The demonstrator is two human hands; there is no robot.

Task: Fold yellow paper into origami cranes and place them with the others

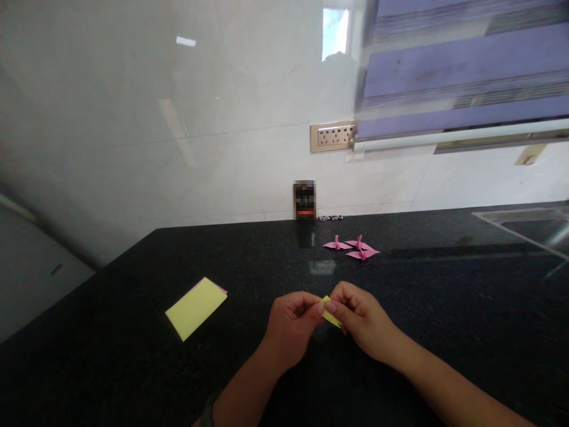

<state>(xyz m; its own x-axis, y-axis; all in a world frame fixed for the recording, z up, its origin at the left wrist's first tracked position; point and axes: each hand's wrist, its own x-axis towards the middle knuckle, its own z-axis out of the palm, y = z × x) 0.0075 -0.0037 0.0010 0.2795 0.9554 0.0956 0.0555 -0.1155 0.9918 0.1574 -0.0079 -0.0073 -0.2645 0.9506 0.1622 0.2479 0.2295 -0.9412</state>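
Between my two hands is a small folded piece of yellow paper (331, 319), held above the dark countertop. My left hand (291, 326) pinches its left side between thumb and fingers. On the other side, my right hand (367, 323) grips it with the thumb on top. Fingers cover much of the paper, so its exact folds are hidden. Beyond my hands stand three pink origami cranes (362, 254), grouped close together. To the left lies a stack of paper sheets (195, 309), yellow on top with a pink edge showing beneath.
The black speckled countertop (249, 261) runs back to a tiled wall. A small dark box (304, 201), its front blurred, leans there beside a beaded string (331, 217). A wall socket (332, 137), a purple striped blind (462, 71) and a sink edge (515, 234) are also visible.
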